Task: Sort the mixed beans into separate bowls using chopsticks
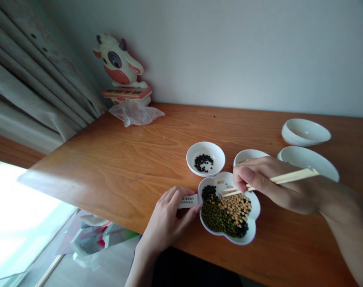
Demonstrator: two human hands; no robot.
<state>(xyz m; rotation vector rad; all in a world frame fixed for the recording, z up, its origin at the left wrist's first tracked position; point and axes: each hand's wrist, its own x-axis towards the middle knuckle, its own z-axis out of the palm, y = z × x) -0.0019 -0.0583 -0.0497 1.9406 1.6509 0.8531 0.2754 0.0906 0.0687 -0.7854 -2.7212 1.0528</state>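
Brown wooden tabletop (133, 159) spreads under my left fingers (177, 194), which grip the labelled handle (188, 201) of a scalloped dish (252, 229). My right fingers (241, 170) pinch chopsticks (292, 177), tips at the mixed beans (226, 211) just below them. Beyond and between both, a round bowl (217, 159) holds black beans (203, 162).

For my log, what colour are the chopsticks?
The chopsticks are pale cream-yellow, as the head view shows.

Curtain (34, 75) hangs in folds, ten o'clock. Cow toy (121, 67) stands at eleven, crumpled bag (136, 114) at its base. Plastic clutter (90, 239), eight o'clock.
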